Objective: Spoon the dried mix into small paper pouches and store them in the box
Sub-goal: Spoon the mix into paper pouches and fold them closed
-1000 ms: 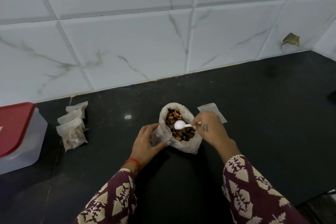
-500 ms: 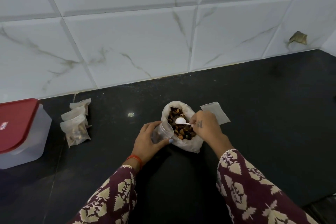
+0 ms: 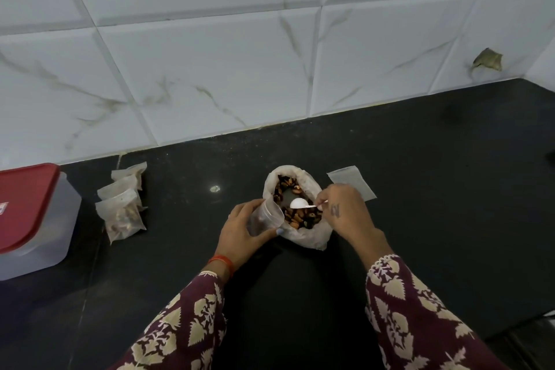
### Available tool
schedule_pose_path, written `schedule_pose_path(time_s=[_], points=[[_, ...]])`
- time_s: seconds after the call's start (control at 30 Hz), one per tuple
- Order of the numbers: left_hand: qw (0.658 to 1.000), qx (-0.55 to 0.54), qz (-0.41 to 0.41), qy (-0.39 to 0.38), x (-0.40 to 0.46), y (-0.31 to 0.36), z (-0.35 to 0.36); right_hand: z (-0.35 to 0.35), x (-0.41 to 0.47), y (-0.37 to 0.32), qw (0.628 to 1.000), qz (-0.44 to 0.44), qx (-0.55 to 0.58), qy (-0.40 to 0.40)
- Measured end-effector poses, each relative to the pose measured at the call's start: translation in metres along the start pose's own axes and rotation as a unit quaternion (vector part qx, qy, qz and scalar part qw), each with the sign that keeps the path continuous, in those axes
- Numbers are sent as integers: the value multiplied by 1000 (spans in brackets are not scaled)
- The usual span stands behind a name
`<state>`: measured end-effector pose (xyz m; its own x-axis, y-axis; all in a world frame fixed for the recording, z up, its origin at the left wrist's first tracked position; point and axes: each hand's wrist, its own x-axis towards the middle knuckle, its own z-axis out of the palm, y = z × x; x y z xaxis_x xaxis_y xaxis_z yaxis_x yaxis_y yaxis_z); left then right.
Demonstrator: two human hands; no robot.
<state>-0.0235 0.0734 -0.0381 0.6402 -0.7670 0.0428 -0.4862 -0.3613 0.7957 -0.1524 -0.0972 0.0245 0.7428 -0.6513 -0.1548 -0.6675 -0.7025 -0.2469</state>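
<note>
Spoon sits shallower over the dried mix than before, pinched by right hand. Left hand grips pouch at the bag's nine o'clock; box far at nine o'clock.

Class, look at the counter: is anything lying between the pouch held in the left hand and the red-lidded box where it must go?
Yes. Three filled pouches lie on the counter between the left hand holding the pouch and the box, whose red lid is on.

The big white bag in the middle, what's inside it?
Inside the big white bag is brown and dark dried mix, with a white spoon dipped in. What lies deeper under the top layer is hidden.
</note>
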Motion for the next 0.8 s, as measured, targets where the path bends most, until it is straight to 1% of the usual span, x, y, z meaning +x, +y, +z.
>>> schedule_pose_path(time_s=[0.03, 0.07, 0.1, 0.13, 0.33, 0.5, 0.63, 0.7, 0.8], points=[[1000, 1, 3, 2, 0, 0, 0, 0, -6, 4, 998, -4, 21, 66], [1000, 2, 6, 3, 1, 0, 0, 2, -9, 8, 994, -4, 37, 106], [1000, 5, 8, 3, 1, 0, 0, 3, -10, 10, 991, -3, 42, 123], [1000, 8, 10, 2, 1, 0, 0, 5, -9, 10, 991, 0, 40, 124], [1000, 23, 10, -13, 2, 1, -1, 8, -14, 7, 998, 8, 9, 60], [999, 28, -4, -14, 0, 2, 3, 1, -11, 0, 997, -3, 33, 63], [1000, 30, -8, -5, 0, 1, 7, 1, -9, -1, 999, -13, 40, 34], [1000, 27, -8, 1, 0, 1, 8, -1, -7, 2, 998, -3, 62, 6], [1000, 30, -5, 6, 0, 2, 10, -2, -4, 6, 989, 29, 145, -30]])
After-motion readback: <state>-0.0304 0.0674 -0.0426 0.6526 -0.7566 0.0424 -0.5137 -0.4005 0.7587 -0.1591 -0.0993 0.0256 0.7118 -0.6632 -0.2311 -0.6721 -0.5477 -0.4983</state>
